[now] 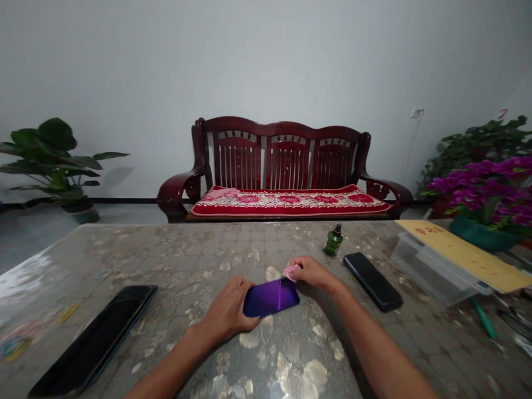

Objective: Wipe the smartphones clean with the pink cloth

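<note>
A purple-blue phone (270, 298) lies on the table with its shiny back facing up. My left hand (234, 303) grips its left end, thumb along the near edge and fingers at the far edge. Pinched in my right hand (310, 272) is a small pink cloth (292, 271), held at the phone's far right corner near the camera area. Part of the cloth is hidden by my fingers. Beyond my right hand stands a green spray bottle (333, 243) with a black top. To the right of my right forearm lies a black phone-like device (372, 280).
A large black tablet (97, 338) lies at the left, near colourful bands (19, 346). On the right are a clear plastic box (432, 271) under a yellow envelope (465, 249), a green-handled tool (483, 317) and purple flowers (490, 188). A wooden bench (286, 130) stands behind the patterned table (166, 249).
</note>
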The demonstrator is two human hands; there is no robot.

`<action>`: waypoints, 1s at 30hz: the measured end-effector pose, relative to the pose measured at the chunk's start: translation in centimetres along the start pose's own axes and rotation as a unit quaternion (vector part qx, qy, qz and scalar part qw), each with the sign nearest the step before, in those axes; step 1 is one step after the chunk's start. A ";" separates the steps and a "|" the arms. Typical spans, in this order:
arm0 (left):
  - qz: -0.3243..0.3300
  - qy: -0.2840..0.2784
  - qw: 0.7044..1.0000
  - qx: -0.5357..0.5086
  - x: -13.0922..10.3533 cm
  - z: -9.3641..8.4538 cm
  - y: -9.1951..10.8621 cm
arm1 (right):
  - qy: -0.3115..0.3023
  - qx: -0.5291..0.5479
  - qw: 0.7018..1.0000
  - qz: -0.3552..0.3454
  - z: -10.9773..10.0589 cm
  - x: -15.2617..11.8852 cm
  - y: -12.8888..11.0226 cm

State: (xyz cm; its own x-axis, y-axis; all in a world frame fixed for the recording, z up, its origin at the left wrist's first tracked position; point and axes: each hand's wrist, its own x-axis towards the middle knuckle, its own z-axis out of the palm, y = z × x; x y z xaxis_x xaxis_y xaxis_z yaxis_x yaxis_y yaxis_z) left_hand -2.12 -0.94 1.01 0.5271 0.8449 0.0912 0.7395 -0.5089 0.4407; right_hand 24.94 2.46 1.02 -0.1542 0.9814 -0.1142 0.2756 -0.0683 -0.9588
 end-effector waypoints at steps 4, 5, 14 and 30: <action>0.004 -0.004 1.000 0.012 -0.4 0.2 -0.3 | -0.024 -0.087 0.995 -0.027 0.6 -1.4 -1.3; 0.004 -0.005 1.000 0.014 -0.4 0.2 -0.4 | -0.018 -0.123 0.991 -0.045 0.9 -2.0 -1.7; 0.013 -0.002 1.000 -0.013 -0.5 0.4 -1.0 | 0.028 -0.506 0.852 -0.134 3.1 -4.6 -2.9; 0.033 0.029 0.997 -0.058 -0.7 1.0 -2.2 | 0.019 -0.510 0.849 -0.136 4.7 -4.1 -3.4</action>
State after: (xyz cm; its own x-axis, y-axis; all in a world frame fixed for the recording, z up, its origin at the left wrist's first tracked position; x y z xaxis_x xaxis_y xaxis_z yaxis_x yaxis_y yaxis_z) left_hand -3.72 -0.57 -0.94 0.5463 0.8195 0.1733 0.6483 -0.5447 0.5321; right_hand 20.13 -2.21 3.53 -0.3187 0.9423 0.1021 0.9159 0.3339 -0.2228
